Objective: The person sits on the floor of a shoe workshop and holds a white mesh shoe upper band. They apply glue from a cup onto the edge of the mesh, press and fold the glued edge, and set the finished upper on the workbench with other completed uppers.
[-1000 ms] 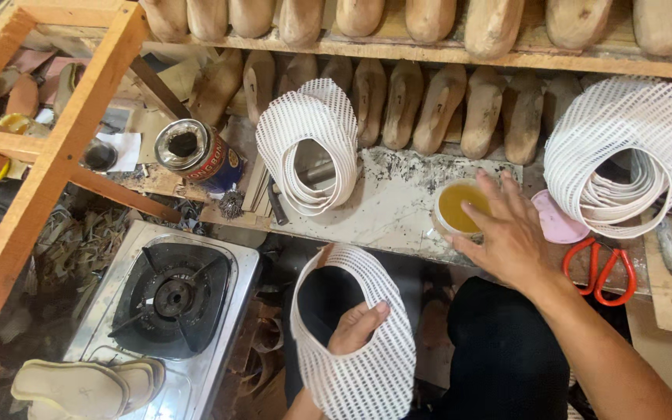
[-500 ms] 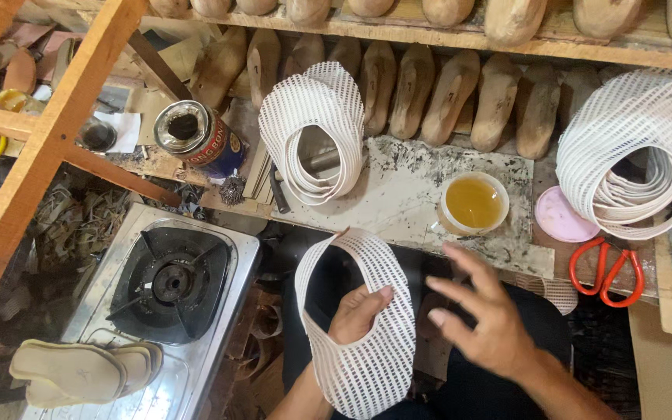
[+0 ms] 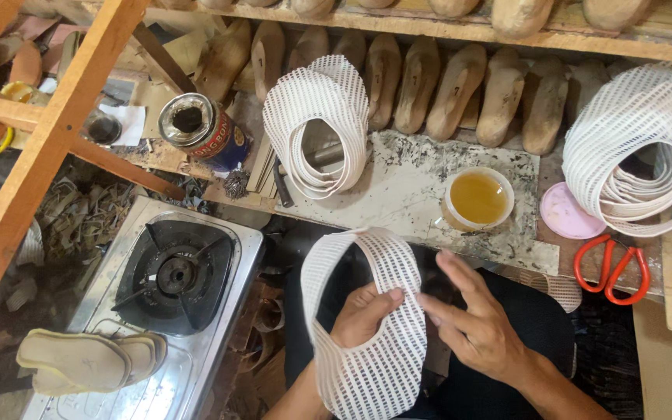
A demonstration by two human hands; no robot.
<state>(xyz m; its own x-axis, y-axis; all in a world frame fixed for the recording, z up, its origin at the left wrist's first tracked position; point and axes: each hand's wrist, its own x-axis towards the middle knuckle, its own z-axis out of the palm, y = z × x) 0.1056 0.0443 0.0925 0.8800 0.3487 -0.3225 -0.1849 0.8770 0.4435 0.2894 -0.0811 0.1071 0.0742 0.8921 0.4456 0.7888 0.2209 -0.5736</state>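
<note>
1. A white mesh band [image 3: 367, 327], bent into a tall loop, is seen over the person's lap at the near middle of the scene, in front of the desk [image 3: 398, 194].
2. The left hand [image 3: 363, 315] is placed inside the loop; its grip is closed on the right wall of the band, with the thumb laid on the outer face.
3. The right hand [image 3: 476, 327] is held just right of the loop, its grip spread, fingers fanned and pointed left; the fingertips are seen touching or nearly touching the band beside the left thumb, and nothing is pinched.
4. The long axis of the loop is seen running from far to near, so the band lies directly left of the right hand.
5. On the desk, well apart and farther away, a bowl of amber liquid [image 3: 478, 198], a pink lid [image 3: 568, 214] and orange scissors [image 3: 612, 268] are seen.
</note>
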